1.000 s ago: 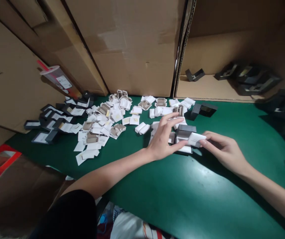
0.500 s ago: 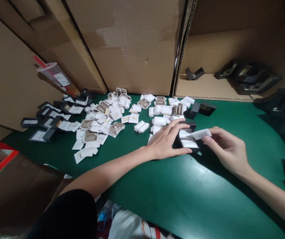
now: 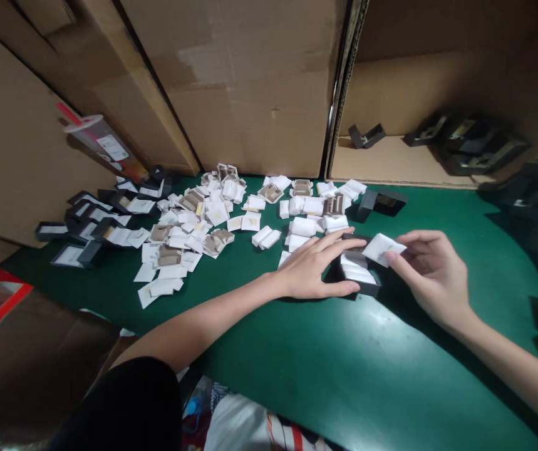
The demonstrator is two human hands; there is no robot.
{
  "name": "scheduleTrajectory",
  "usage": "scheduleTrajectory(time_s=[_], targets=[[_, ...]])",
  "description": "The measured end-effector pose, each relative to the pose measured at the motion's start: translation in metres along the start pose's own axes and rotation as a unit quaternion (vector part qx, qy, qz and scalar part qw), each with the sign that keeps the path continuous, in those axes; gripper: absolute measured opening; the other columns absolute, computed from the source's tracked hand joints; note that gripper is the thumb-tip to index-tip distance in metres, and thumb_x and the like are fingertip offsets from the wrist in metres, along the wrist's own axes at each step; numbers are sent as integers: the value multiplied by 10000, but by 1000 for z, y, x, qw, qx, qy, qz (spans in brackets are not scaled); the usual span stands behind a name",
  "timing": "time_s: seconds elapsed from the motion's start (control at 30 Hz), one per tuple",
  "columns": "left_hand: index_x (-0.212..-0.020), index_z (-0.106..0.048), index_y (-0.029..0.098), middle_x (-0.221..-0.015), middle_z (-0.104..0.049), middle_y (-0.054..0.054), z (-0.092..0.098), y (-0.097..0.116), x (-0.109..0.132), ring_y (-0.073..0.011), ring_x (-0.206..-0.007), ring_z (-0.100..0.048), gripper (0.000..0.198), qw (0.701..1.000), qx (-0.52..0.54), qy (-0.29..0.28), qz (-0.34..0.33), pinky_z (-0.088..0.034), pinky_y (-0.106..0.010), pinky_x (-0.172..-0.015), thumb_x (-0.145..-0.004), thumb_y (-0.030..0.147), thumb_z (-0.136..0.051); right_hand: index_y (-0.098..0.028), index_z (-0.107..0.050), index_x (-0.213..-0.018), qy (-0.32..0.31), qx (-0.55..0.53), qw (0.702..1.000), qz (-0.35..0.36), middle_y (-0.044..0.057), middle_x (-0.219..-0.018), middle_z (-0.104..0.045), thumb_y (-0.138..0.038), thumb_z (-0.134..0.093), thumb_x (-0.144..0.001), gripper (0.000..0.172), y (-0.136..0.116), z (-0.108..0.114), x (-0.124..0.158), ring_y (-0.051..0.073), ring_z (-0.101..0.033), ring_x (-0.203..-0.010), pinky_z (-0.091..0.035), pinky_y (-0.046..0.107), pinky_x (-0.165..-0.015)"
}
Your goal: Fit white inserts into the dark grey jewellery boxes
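My left hand lies on a small open black box with white padding inside, thumb along its front edge and fingers over its far side, holding it on the green table. My right hand pinches a small white card just above the box's right end.
A heap of white cards and tan inserts spreads over the table's far middle. Open black boxes lie at the far left, another behind my hands. Cardboard cartons wall the back; more black boxes sit at right.
My left hand came down from the pile onto the black box and gripped it. My right hand lifted the white card slightly up and to the right of the box.
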State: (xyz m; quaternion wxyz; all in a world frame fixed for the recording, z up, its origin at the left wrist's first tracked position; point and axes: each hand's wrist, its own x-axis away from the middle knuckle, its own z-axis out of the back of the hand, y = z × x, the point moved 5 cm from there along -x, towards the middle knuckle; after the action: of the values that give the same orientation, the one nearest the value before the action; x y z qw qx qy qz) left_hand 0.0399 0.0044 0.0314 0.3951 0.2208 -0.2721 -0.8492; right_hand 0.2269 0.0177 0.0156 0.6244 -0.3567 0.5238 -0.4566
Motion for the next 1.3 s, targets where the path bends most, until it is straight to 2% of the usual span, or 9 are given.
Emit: scheduleTrajectory(time_s=[0.27,0.43,0.57,0.67,0.87,1.0,1.1,1.23,1.3], targets=[[-1387,-386,297,-1515,-316,-60,1,2,1,-310,-1322,-412,672,1000,1,-3,-6,-382,-454,-1051,-794,518,-611,-282,-625,-1028,-60,59,995,46,39,-933,-599,-328,-587,-859,179,-6,-3,0,177,-601,-780,-521,336,-673],[-1365,-396,303,-1518,-316,-48,1,2,0,-286,-1353,-377,644,1000,12,-7,-7,-347,-438,-1080,-792,497,-620,-273,-551,-1070,-43,-22,999,5,14,-880,-618,-332,-671,-792,308,1,-4,0,154,-614,-647,-522,299,-529],[-1356,-387,282,-1515,-322,-56,1,2,1,-281,-1355,-377,672,1000,25,-8,-6,-345,-423,-1085,-772,492,-643,-247,-581,-994,-26,9,999,31,19,-922,-649,-284,-716,-755,277,2,-3,2,168,-642,-779,-560,316,-677],[-1379,-353,260,-1513,-325,-68,2,1,1,-283,-1331,-407,719,999,33,-6,-6,-366,-404,-1066,-768,497,-649,-247,-613,-972,-31,62,994,85,28,-918,-663,-254,-697,-776,213,-3,-1,5,180,-639,-808,-547,348,-733],[-1411,-324,269,-1420,-461,-60,-4,4,-1,-276,-1240,-487,763,999,14,-11,-33,-368,-396,-1038,-769,538,-636,-276,-628,-989,-109,116,957,243,26,-926,-700,-126,-656,-793,249,-26,-9,12,212,-655,-852,-518,381,-730],[-1400,-347,245,-1382,-494,-77,-7,5,-3,-277,-1225,-489,784,998,9,-4,-54,-368,-409,-1025,-760,608,-618,-270,-649,-960,-82,177,931,310,-4,-849,-719,-121,-678,-784,232,-33,-11,13,179,-643,-744,-465,349,-673],[-1389,-364,234,-1334,-528,-88,-8,4,-4,-276,-1200,-497,821,997,2,1,-74,-383,-406,-1002,-731,645,-630,-272,-658,-932,-58,261,899,347,-19,-800,-721,-130,-703,-773,218,-35,-13,14,194,-635,-781,-399,368,-706],[-1409,-339,226,-1324,-525,-110,-9,3,-4,-287,-1187,-499,879,997,2,10,-81,-398,-407,-986,-707,659,-644,-262,-650,-960,-44,299,882,360,29,-928,-704,-156,-685,-788,205,-37,-13,16,235,-610,-913,-379,402,-783],[-1410,-338,224,-1325,-521,-116,-9,2,-3,-292,-1203,-491,886,997,5,12,-75,-390,-411,-1002,-703,659,-648,-254,-650,-962,-34,306,882,356,53,-952,-670,-151,-657,-804,189,-37,-12,15,227,-599,-892,-374,397,-773]])
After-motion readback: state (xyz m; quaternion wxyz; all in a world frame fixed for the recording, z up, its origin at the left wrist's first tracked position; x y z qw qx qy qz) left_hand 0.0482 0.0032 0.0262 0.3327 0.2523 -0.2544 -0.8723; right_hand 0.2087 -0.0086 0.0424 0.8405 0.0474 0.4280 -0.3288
